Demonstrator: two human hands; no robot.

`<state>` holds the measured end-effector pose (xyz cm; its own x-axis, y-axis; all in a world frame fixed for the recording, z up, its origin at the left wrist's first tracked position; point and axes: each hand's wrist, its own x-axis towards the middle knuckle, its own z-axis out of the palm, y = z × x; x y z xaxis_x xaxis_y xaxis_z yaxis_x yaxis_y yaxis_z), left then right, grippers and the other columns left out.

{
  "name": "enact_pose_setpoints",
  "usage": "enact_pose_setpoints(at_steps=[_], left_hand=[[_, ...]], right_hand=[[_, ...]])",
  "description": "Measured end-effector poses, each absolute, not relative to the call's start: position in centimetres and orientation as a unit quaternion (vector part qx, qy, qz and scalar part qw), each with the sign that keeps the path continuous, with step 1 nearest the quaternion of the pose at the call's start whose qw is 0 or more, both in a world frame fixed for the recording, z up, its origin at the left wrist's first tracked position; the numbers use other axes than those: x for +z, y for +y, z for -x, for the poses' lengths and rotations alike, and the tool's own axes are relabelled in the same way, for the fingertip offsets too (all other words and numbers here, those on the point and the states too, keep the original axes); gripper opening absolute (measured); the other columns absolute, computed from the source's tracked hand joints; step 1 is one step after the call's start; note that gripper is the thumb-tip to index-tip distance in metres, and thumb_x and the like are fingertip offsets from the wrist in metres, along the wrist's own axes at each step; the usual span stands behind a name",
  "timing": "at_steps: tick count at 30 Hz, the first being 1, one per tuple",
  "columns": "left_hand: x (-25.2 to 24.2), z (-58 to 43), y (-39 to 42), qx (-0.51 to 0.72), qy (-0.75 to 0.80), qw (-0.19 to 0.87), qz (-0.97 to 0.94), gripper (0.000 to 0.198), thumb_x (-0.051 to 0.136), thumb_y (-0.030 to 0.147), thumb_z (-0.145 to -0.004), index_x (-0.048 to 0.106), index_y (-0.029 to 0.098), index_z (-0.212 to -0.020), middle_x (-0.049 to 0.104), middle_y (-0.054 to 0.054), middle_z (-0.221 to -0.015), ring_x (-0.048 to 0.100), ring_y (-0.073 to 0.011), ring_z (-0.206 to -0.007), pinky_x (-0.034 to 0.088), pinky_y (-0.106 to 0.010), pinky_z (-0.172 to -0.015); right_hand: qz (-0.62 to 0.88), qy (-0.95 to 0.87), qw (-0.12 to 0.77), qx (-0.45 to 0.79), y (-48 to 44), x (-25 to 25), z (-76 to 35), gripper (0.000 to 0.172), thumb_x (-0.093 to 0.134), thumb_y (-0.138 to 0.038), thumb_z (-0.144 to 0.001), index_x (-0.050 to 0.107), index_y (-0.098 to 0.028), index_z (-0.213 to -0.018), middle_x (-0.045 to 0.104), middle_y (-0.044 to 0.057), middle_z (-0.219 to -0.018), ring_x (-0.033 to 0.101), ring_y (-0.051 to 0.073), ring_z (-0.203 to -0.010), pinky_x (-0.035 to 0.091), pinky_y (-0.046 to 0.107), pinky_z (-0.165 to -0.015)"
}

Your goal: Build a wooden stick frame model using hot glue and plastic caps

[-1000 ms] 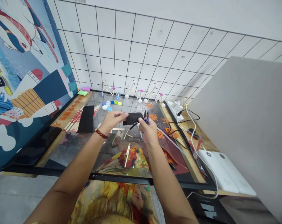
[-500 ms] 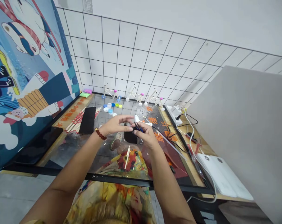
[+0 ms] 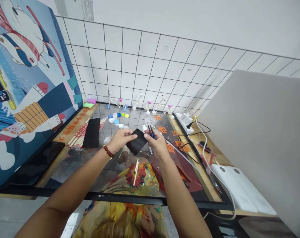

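Observation:
Between my two hands is a small black sheet (image 3: 137, 142), held up over the glass tabletop. My left hand (image 3: 120, 141), with a beaded bracelet at the wrist, pinches its upper left edge between thumb and fingers. On the other side my right hand (image 3: 157, 142) grips the right corner with its thumb. The same hand also keeps hold of a small pointed tool with blue parts (image 3: 151, 131), its dark tips upward; it looks like scissors, but the fingers cover much of it. A white tool (image 3: 144, 127) lies behind the right hand, mostly hidden.
Bottle caps (image 3: 116, 121) and stick frames with cap wheels (image 3: 160, 107) stand toward the back. Left lie a larger black sheet (image 3: 91, 133), wrapped sticks (image 3: 77, 134) and a dark tablet (image 3: 38, 163). Two loose sticks (image 3: 136, 172) lie in front. Cables and a power strip (image 3: 186, 120) are right.
The black sheet has turned to show its broad face, and the left hand now pinches its edge where its fingers were spread before. The pointed tool stays in the right hand, tips now upright.

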<state>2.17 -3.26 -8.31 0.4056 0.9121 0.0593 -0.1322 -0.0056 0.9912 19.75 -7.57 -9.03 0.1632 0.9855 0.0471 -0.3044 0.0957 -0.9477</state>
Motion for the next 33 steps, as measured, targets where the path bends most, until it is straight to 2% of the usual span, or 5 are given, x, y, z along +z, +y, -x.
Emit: enact_pose_setpoints(at_steps=[4,8,13,16,33], left_hand=[[-8.5,-2.0,-4.2,0.402,0.349,0.616,-0.581,0.027,0.077,0.04,-0.065,0.073,0.014,-0.072,0.067,-0.003,-0.067,0.055,-0.0128,-0.059,0.04,-0.023,-0.057],[-8.8,-2.2,-4.4,0.429,0.401,0.609,-0.533,0.026,0.074,0.038,-0.067,0.07,0.013,-0.061,0.059,-0.001,-0.055,0.048,-0.0105,-0.051,0.033,-0.021,-0.05],[-9.3,-2.1,-3.6,0.495,0.445,0.584,-0.464,0.028,0.076,0.036,-0.064,0.063,0.014,-0.052,0.05,0.002,-0.048,0.041,-0.0082,-0.046,0.027,-0.021,-0.045],[-9.6,-2.0,-3.4,0.506,0.443,0.571,-0.471,0.026,0.076,0.037,-0.064,0.067,0.014,-0.056,0.053,0.002,-0.05,0.043,-0.0082,-0.048,0.029,-0.02,-0.046],[-9.2,-2.7,-4.4,0.492,0.386,0.637,-0.45,0.025,0.078,0.036,-0.061,0.073,0.013,-0.07,0.064,-0.002,-0.064,0.052,-0.0118,-0.059,0.04,-0.023,-0.058]], right_hand=[[0.46,-0.453,0.612,0.458,-7.4,-9.8,-19.1,0.022,0.077,-0.035,-0.067,0.063,-0.018,-0.07,0.041,-0.008,-0.051,0.028,0.006,-0.045,0.02,0.02,-0.042],[0.478,-0.506,0.588,0.413,-7.5,-10.0,-19.4,0.022,0.069,-0.04,-0.077,0.063,-0.019,-0.071,0.051,-0.004,-0.06,0.04,0.01,-0.053,0.032,0.022,-0.051],[0.508,-0.668,0.513,0.181,-8.3,-9.6,-20.4,0.024,0.054,-0.04,-0.09,0.069,-0.022,-0.092,0.068,0.005,-0.09,0.06,0.021,-0.086,0.044,0.032,-0.079],[0.512,-0.733,0.437,0.101,-8.7,-9.4,-20.4,0.023,0.056,-0.036,-0.089,0.067,-0.024,-0.104,0.069,0.007,-0.099,0.062,0.023,-0.091,0.044,0.035,-0.083],[0.556,-0.696,0.447,0.084,-8.4,-10.6,-18.8,0.027,0.048,-0.039,-0.094,0.066,-0.022,-0.105,0.07,0.008,-0.1,0.064,0.024,-0.094,0.045,0.035,-0.083]])
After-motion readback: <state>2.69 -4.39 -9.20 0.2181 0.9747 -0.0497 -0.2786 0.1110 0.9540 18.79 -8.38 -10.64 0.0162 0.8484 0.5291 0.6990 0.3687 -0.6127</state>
